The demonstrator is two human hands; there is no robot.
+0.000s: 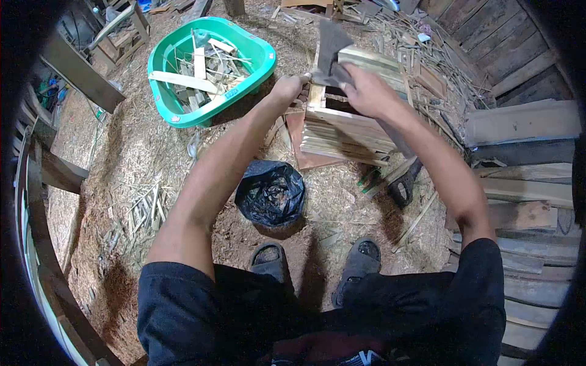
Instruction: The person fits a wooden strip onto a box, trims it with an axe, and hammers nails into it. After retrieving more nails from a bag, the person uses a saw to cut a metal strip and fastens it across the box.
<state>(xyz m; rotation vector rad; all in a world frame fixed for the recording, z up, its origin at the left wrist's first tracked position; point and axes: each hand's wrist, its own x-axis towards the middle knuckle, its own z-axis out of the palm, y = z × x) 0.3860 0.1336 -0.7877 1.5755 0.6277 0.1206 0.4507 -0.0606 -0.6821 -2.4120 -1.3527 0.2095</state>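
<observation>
Pinching a dark sheet (334, 47), my right hand (371, 93) bends over the far end of the wooden stack (351, 131); my left hand (292, 90) curls by the stack's left corner, though I cannot tell what its fingertips close on. I judge the sheet light and floppy, cloth or sandpaper perhaps, best held by its edges; the wood looks stiff, heavier, best gripped at the corners. A reddish board (295, 131) lies under the stack on a floor (226, 235) strewn with sawdust. Left stands a green tub (210, 111) of scraps; near, a black bag (246, 194); right, planks (525, 213).
</observation>
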